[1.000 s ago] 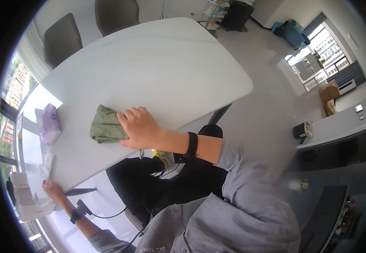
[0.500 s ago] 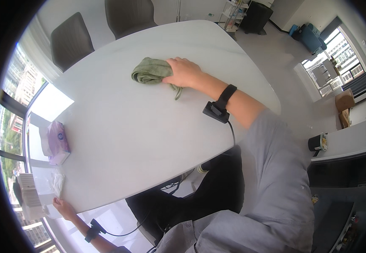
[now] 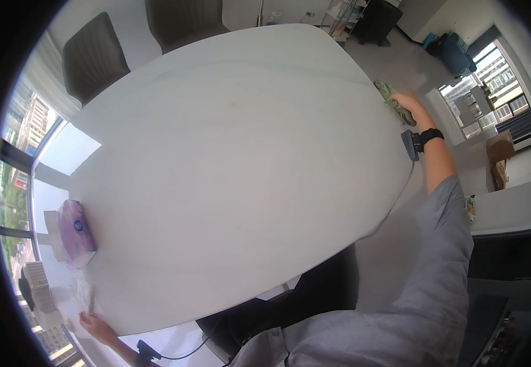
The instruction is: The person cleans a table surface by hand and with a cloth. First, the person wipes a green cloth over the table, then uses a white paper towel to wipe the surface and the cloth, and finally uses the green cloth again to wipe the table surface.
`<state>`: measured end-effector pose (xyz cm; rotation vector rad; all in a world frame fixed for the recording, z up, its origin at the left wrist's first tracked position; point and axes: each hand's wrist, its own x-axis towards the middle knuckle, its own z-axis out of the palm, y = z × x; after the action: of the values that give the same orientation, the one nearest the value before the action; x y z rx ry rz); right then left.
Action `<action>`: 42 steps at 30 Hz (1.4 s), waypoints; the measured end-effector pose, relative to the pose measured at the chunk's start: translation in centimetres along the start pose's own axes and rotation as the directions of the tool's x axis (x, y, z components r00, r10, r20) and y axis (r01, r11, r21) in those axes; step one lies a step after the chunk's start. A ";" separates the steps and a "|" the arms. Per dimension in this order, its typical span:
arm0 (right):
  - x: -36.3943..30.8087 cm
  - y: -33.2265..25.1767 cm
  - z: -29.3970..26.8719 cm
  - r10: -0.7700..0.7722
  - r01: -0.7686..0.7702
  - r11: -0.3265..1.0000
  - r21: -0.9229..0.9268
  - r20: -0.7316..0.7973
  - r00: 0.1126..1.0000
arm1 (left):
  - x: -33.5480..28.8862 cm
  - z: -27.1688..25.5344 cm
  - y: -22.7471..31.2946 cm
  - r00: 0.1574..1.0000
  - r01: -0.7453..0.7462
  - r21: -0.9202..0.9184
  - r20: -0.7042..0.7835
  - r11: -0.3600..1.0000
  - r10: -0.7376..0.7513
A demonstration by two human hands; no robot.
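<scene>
My right grip (image 3: 407, 101) is clamped on a bunched, olive-green fabric cloth (image 3: 385, 92) at the right edge of the smooth white table (image 3: 235, 177). I judge it light, soft, floppy, best held by its thick folds. My left grip (image 3: 97, 326), finger closure unclear, is near a crumpled white wad (image 3: 84, 293).

My right hand (image 3: 409, 104) has moved the green cloth (image 3: 392, 104) across the white table (image 3: 235, 171) to its right edge. Cloth now appears narrower, strung along that edge.
</scene>
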<state>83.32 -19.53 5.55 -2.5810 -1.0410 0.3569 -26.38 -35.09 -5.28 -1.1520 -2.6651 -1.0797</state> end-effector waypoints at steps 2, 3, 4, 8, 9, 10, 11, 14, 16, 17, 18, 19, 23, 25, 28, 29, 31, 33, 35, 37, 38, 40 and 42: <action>-3.2 0.3 -0.6 0.127 -0.194 0.906 0.376 0.197 0.972 | 0.6 -1.3 -0.3 0.999 -0.027 -0.036 -0.044 0.999 0.025; -4.6 0.7 -2.0 0.119 -0.215 0.861 0.461 0.228 0.966 | -0.6 -0.8 2.4 1.000 -0.018 0.071 -0.020 0.997 0.020; -6.4 -0.6 -2.3 0.101 -0.206 0.862 0.463 0.242 0.965 | -0.8 -1.0 3.1 0.999 -0.035 0.070 -0.025 0.997 0.037; -15.5 -9.3 -3.9 -0.049 0.015 0.889 0.457 0.061 0.997 | -2.1 0.0 4.8 0.998 0.019 0.097 -0.053 0.995 -0.014; -18.1 -11.7 -3.6 -0.141 0.102 0.907 0.409 0.066 0.988 | -2.6 0.0 5.8 0.998 0.018 0.108 -0.056 0.994 -0.012; -20.6 -13.9 -2.7 -0.237 0.193 0.911 0.365 0.078 0.968 | -3.2 -0.8 7.1 0.997 0.051 0.122 -0.059 0.991 -0.044; -22.7 -15.7 -1.6 -0.355 0.295 0.889 0.349 0.122 0.927 | -3.2 -0.9 7.2 0.996 0.068 0.127 -0.071 0.990 -0.059; -31.8 -21.2 2.8 -0.584 0.569 0.806 0.162 0.056 0.810 | -3.9 -1.6 7.3 0.996 0.048 0.131 -0.078 0.990 -0.038; -38.6 -24.2 6.6 -0.689 0.683 0.724 0.097 0.153 0.708 | -5.0 -2.6 8.0 0.993 0.063 0.197 -0.112 0.978 -0.041; -41.7 -25.2 7.6 -0.716 0.706 0.698 0.121 0.155 0.681 | -5.4 -3.0 8.3 0.994 0.067 0.161 -0.091 0.985 -0.053; -44.3 -25.7 8.7 -0.777 0.775 0.627 0.082 0.133 0.615 | -5.9 -3.4 9.2 0.997 0.042 0.128 -0.062 0.991 -0.034; -47.1 -26.4 10.1 -0.841 0.841 0.537 0.063 0.117 0.528 | -3.9 -2.7 4.3 0.971 -0.195 0.227 -0.093 0.954 0.220; -52.4 -26.5 14.6 -0.857 0.865 0.499 0.048 0.178 0.484 | -9.6 -4.4 4.7 0.977 -0.138 -0.158 -0.184 0.978 0.109; -54.0 -26.1 16.3 -0.859 0.860 0.489 -0.143 0.088 0.504 | -13.8 -7.7 2.5 0.993 -0.086 -0.387 -0.105 0.918 0.049; -54.7 -26.5 16.3 -0.833 0.841 0.518 -0.156 0.135 0.537 | -18.7 -9.2 -5.3 0.999 0.017 -0.596 -0.025 0.803 -0.040; -55.0 -26.4 16.4 -0.818 0.819 0.542 -0.185 0.107 0.566 | -20.1 -9.8 -6.9 0.991 0.128 -0.563 0.114 0.816 -0.076; -54.4 -26.9 16.0 -0.824 0.815 0.566 -0.126 -0.087 0.559 | -23.0 -10.8 -8.6 0.948 0.268 -0.544 0.298 0.795 -0.116; -55.6 -26.2 17.0 -0.816 0.837 0.547 -0.014 -0.234 0.529 | -25.0 -10.7 -11.6 0.906 0.365 -0.556 0.398 0.746 -0.146; -58.3 -26.6 16.7 -0.780 0.886 0.457 0.080 -0.443 0.442 | -25.9 -10.7 -13.7 0.857 0.464 -0.566 0.481 0.681 -0.185; -62.4 -26.5 16.9 -0.820 0.893 0.433 0.127 -0.357 0.448 | -25.7 -12.1 -15.8 0.838 0.505 -0.583 0.508 0.636 -0.200; -64.2 -26.7 16.8 -0.854 0.893 0.422 0.158 -0.261 0.450 | -25.4 -12.9 -16.7 0.825 0.535 -0.577 0.514 0.618 -0.234; -64.5 -26.9 18.0 -0.866 0.913 0.347 0.213 -0.302 0.399 | -24.2 -15.5 -16.7 0.819 0.554 -0.619 0.525 0.557 -0.231; -63.9 -26.7 18.0 -0.916 0.912 0.281 0.299 -0.200 0.348 | -22.7 -21.1 -15.7 0.887 0.447 -0.720 0.434 0.530 -0.157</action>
<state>15.62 -42.72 6.41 -1.2464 -2.0239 0.1977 -24.95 -69.82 -5.23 -0.9639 -2.6759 -2.5989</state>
